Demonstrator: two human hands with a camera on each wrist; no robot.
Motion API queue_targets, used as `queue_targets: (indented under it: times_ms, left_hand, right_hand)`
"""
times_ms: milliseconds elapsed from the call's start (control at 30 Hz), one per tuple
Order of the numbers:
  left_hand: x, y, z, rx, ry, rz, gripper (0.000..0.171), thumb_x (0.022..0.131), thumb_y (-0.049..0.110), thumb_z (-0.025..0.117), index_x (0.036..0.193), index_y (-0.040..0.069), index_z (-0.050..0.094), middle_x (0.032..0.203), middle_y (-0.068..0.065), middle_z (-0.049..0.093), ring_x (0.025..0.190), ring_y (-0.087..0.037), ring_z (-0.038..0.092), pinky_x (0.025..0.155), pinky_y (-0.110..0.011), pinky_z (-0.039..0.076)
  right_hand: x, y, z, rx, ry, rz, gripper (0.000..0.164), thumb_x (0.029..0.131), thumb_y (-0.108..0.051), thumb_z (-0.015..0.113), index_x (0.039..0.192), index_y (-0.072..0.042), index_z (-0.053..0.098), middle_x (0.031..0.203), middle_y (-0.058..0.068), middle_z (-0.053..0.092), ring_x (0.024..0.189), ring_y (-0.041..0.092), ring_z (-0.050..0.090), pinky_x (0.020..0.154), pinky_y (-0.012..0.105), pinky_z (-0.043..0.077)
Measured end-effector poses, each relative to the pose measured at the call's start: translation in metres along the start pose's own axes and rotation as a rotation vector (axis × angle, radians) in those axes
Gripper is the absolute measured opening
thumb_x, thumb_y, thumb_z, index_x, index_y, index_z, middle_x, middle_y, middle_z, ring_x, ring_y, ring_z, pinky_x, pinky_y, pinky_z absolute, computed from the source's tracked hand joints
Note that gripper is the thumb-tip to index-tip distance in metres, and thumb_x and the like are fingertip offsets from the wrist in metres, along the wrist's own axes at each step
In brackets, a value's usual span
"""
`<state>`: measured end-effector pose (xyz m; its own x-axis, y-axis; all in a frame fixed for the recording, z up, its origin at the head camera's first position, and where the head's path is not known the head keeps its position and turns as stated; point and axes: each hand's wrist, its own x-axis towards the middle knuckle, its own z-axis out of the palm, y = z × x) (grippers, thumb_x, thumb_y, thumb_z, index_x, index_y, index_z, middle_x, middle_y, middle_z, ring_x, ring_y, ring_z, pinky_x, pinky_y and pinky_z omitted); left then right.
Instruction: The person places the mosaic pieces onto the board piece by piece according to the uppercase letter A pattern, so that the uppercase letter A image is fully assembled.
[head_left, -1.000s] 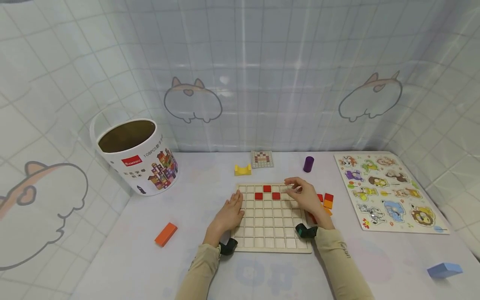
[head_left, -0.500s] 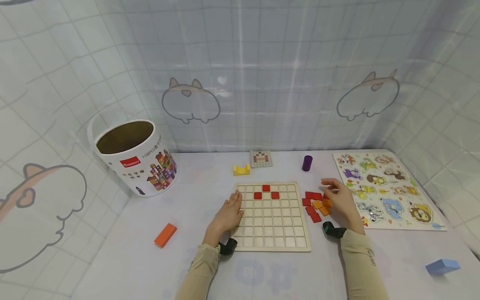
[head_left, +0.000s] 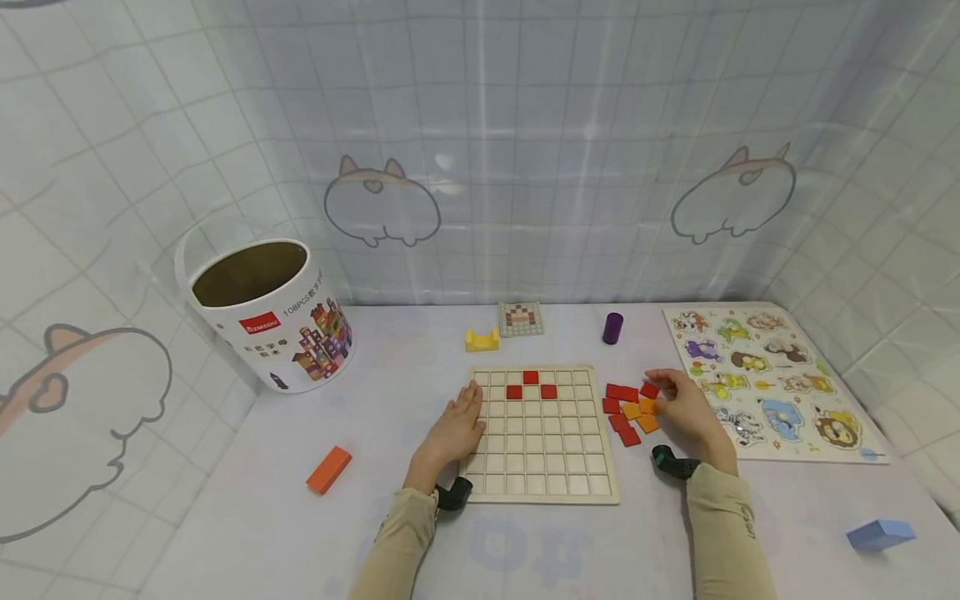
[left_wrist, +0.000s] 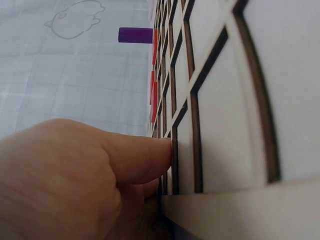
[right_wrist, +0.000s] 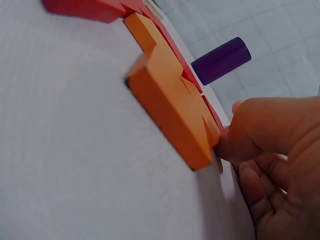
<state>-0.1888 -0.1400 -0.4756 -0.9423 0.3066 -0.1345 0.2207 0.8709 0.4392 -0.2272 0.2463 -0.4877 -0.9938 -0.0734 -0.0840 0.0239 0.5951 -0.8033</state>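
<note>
A wooden grid board (head_left: 536, 454) lies in the middle of the table, with 3 red tiles set in its upper cells, one of them at the top (head_left: 531, 377). My left hand (head_left: 453, 427) rests along the board's left edge, fingers extended; its thumb (left_wrist: 142, 157) touches the board in the left wrist view. Right of the board lies a loose group of red tiles and orange tiles (head_left: 647, 423). At its far right side my right hand (head_left: 688, 412) pinches a red tile (head_left: 649, 390) between thumb and finger. An orange tile (right_wrist: 167, 112) lies close to the right thumb.
Behind the board stand a yellow block (head_left: 482, 340), a pattern card (head_left: 521, 318) and a purple cylinder (head_left: 612, 328). An animal puzzle board (head_left: 806, 450) lies right. A white bucket (head_left: 258, 350) and an orange block (head_left: 328, 470) are left; a blue block (head_left: 881, 534) is front right.
My right hand has moved right from above the board to the loose tiles, and its fingers have come down at a red tile. My left hand stays on the board's edge.
</note>
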Motion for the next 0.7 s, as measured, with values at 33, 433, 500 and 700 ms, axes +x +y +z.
queue_targets:
  times_ms: [33,433,500,700]
  left_hand:
    - [-0.0001,0.0001,0.0002,0.002,-0.003,-0.003,0.06,0.103,0.02,0.04,0.153,-0.004,0.018,0.162,-0.019,0.01,0.151,-0.034,0.012,0.122,-0.051,0.016]
    - [-0.0005,0.0007,0.0001,0.001,-0.004,-0.008,0.06,0.103,0.02,0.04,0.153,-0.003,0.018,0.163,-0.018,0.01,0.151,-0.034,0.012,0.122,-0.051,0.015]
    - [0.0001,0.0005,0.0006,0.003,-0.005,-0.011,0.06,0.103,0.021,0.04,0.153,-0.003,0.017,0.163,-0.017,0.01,0.151,-0.033,0.011,0.122,-0.051,0.015]
    - [-0.0002,0.0006,0.0002,0.003,-0.009,-0.01,0.061,0.103,0.022,0.041,0.153,-0.003,0.016,0.163,-0.017,0.009,0.151,-0.034,0.011,0.122,-0.051,0.015]
  right_hand:
    - [0.0005,0.0008,0.0007,0.004,0.002,-0.002,0.051,0.085,0.002,0.052,0.136,0.002,0.046,0.137,0.026,0.047,0.118,0.038,0.042,0.106,0.055,0.036]
    - [0.0081,0.0053,0.006,-0.02,0.05,-0.052,0.052,0.091,-0.006,0.061,0.139,0.0,0.044,0.132,0.024,0.052,0.116,0.037,0.045,0.106,0.053,0.038]
    - [0.0087,0.0056,0.0065,-0.024,0.048,-0.061,0.053,0.091,-0.006,0.061,0.14,-0.002,0.044,0.133,0.024,0.053,0.119,0.038,0.046,0.107,0.055,0.038]
    - [0.0091,0.0058,0.0077,-0.036,0.058,-0.067,0.053,0.09,-0.005,0.061,0.141,-0.004,0.045,0.132,0.022,0.055,0.118,0.038,0.046,0.105,0.054,0.039]
